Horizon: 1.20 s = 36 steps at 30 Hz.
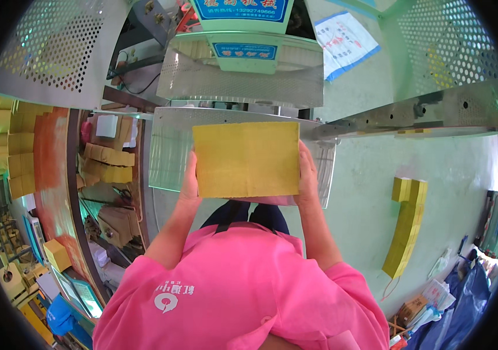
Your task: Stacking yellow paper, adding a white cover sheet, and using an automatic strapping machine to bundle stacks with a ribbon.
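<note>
A yellow-brown cardboard box (246,160) is held level in front of my body, over a shiny metal tray (164,151). Only its flat rectangular face shows, so its depth is hidden. My left hand (190,178) presses on its left edge, and my right hand (307,178) grips the opposite edge. Both hands are closed on it from the sides, their fingers partly hidden beneath or behind it. Beyond the box stands a metal machine (240,87) with a blue sign on top.
A perforated guard (56,44) rises at the far left, and a metal bar (424,111) crosses on the right. On the floor at right lies a row of yellow boxes (406,227). To the left stand a reddish bench (56,175) and stacked cardboard (21,149).
</note>
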Tool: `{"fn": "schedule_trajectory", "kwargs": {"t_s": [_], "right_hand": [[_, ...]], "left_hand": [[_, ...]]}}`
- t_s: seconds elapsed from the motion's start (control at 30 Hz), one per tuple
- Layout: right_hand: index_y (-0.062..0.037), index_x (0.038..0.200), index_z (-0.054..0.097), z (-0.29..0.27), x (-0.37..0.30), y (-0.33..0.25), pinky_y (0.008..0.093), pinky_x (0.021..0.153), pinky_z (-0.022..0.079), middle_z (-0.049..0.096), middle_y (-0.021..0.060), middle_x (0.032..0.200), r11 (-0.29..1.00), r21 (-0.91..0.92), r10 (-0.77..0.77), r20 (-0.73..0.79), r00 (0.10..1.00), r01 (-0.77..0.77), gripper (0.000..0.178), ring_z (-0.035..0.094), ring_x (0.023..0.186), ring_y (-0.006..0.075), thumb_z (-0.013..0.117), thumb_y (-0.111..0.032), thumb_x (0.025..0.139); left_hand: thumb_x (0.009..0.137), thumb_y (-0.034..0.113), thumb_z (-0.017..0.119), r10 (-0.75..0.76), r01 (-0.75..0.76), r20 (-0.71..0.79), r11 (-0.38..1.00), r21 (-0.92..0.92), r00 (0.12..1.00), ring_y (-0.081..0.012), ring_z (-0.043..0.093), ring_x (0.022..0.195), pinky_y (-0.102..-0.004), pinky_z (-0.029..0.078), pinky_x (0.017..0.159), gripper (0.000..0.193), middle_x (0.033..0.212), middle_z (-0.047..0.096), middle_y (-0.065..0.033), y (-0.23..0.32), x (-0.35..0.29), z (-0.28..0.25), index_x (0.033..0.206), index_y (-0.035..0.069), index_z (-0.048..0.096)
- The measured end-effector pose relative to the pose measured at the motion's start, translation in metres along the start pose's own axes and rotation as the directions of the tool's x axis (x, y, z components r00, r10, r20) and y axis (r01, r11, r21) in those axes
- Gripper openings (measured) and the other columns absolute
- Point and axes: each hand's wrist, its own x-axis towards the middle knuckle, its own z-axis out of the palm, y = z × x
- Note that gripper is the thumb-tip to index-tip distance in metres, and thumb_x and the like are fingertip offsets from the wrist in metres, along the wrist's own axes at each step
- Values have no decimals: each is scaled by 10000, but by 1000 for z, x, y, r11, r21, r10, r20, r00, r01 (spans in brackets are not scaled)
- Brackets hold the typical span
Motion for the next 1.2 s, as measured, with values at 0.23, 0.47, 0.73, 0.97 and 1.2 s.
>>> {"fn": "schedule_trajectory", "kwargs": {"t_s": [0.23, 0.47, 0.73, 0.97, 1.2], "right_hand": [[1, 1385, 457, -5, 2, 6, 313, 1061, 362, 507, 94, 1371, 999, 26, -45, 62, 997, 43, 438, 471, 1255, 179, 439, -244, 1022], [5, 1388, 452, -2, 3, 9, 306, 1065, 344, 507, 93, 1369, 999, -4, -35, 72, 997, 36, 459, 461, 1256, 179, 456, -260, 1014], [28, 1384, 442, 2, 27, -8, 307, 1045, 368, 513, 95, 1349, 988, 129, -83, -34, 996, 87, 456, 481, 1229, 183, 438, -239, 1013], [-14, 1394, 437, 11, 77, -25, 318, 1034, 375, 512, 74, 1337, 981, 136, -138, -17, 990, 139, 466, 482, 1224, 186, 418, -277, 1010], [-48, 1407, 425, 17, 80, -36, 313, 1019, 386, 529, 65, 1290, 993, 69, -85, -120, 989, 93, 473, 496, 1190, 175, 386, -294, 1005]], "left_hand": [[1021, 486, 355, -29, 29, -10, 1000, 9, 1000, -204, 491, 1233, -363, 379, 1040, 576, 1340, 521, -83, 2, -2, -2, 1361, 33, 459], [1024, 436, 378, -19, 19, -10, 1000, 5, 1000, -201, 504, 1214, -357, 386, 1029, 533, 1331, 528, -75, -4, 4, 10, 1362, 33, 460], [1024, 367, 408, 41, -68, 144, 981, 184, 989, -183, 479, 1235, -343, 376, 1035, 484, 1334, 515, -54, 9, 46, 53, 1388, 50, 441], [1013, 339, 456, 3, -60, 281, 979, 196, 960, -178, 418, 1294, -326, 315, 1078, 528, 1399, 456, -67, 36, 112, 75, 1444, 50, 364], [974, 349, 523, -85, 5, 305, 967, 255, 949, -191, 405, 1310, -328, 312, 1083, 610, 1431, 437, -77, 57, 118, 86, 1474, 58, 329]]}}
